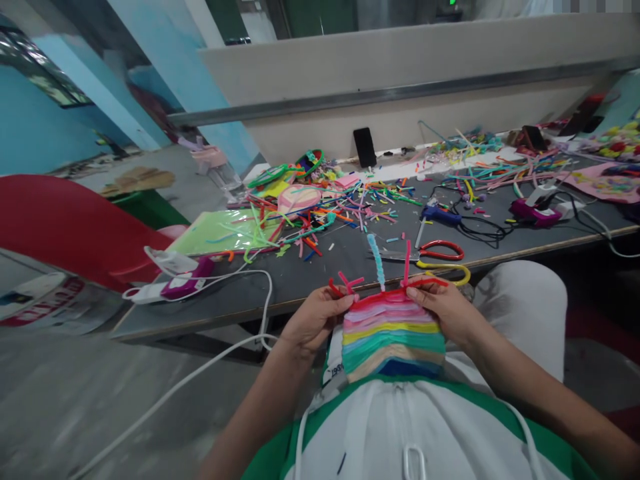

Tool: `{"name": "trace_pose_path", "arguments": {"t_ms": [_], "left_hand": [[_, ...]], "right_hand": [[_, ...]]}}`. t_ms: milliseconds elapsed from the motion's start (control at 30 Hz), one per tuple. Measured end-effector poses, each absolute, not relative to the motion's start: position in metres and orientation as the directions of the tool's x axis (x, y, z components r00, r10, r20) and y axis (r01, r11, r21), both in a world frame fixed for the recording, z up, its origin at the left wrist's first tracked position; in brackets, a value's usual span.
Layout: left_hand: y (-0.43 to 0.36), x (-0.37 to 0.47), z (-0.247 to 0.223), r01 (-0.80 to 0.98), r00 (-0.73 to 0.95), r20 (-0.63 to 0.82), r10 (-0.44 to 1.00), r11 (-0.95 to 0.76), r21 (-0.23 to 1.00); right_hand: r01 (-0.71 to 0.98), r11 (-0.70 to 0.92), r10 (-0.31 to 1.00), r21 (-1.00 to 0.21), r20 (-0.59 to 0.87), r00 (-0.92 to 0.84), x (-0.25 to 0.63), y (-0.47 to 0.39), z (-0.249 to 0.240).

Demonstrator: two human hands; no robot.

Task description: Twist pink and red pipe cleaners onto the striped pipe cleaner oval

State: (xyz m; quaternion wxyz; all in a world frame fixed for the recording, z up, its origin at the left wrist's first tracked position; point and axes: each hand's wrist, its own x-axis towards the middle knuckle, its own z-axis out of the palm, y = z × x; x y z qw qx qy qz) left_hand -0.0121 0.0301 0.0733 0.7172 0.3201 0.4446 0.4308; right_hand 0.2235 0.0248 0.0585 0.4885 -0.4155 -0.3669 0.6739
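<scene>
A striped panel of pipe cleaners in red, pink, yellow, teal, tan and blue rows rests against my lap. My left hand pinches its upper left corner, where short red and pink ends stick out. At the upper right corner my right hand grips the edge, thumb on top, near the red ends. One pink pipe cleaner stands upright beside the right thumb. A fuzzy light-blue pipe cleaner rises from the middle of the top edge. Scissors with red handles lie on the table just beyond.
Cut pipe cleaner pieces litter the dark table. A blue glue gun lies behind the scissors. Yellow-handled pliers or scissors sit at the table edge. A phone leans at the back. A white cable hangs off the left side.
</scene>
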Motion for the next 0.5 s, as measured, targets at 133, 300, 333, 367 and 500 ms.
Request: {"name": "trace_pose_path", "arguments": {"t_ms": [133, 300, 333, 367, 500], "left_hand": [[0.0292, -0.0114, 0.0786, -0.343, 0.227, -0.362, 0.904, 0.422, 0.839], [0.0289, -0.0106, 0.0827, -0.346, 0.234, -0.374, 0.897, 0.436, 0.831], [0.0291, -0.0105, 0.0827, -0.343, 0.244, -0.376, 0.894, 0.442, 0.829], [0.0294, -0.0103, 0.0825, -0.341, 0.255, -0.38, 0.889, 0.45, 0.825], [0.0319, -0.0081, 0.0806, -0.328, 0.279, -0.381, 0.881, 0.461, 0.825]], "right_hand": [[-0.331, -0.325, 0.939, -0.886, -0.261, -0.223, 0.223, 0.0229, 0.0602], [-0.314, -0.292, 0.95, -0.903, -0.235, -0.206, 0.2223, 0.0244, 0.063], [-0.32, -0.288, 0.951, -0.903, -0.229, -0.209, 0.2223, 0.0249, 0.0634], [-0.329, -0.287, 0.951, -0.9, -0.225, -0.212, 0.2224, 0.0254, 0.0636], [-0.317, -0.286, 0.948, -0.904, -0.22, -0.229, 0.2252, 0.029, 0.0624]]}}
